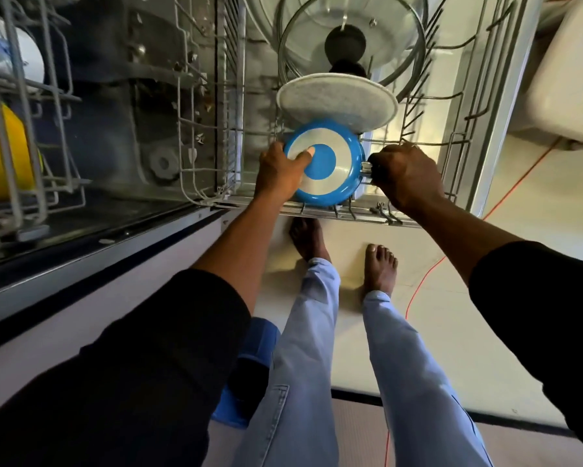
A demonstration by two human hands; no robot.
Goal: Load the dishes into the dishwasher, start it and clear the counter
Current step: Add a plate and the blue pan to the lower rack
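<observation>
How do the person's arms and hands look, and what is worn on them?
Both arms wear black sleeves, pushed up so the forearms are bare. The left hand and right hand are bare: no gloves, and no rings, watch or bracelet can be seen.

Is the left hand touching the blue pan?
Touching. The head view shows the left hand gripping the blue pan's rim, thumb pressed on its underside.

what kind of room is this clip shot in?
Most likely a home kitchen, at an open dishwasher. The pulled-out lower rack holds a glass lid and a grey plate; both hands are setting a blue pan into it. An upper rack holds a yellow item.
</observation>
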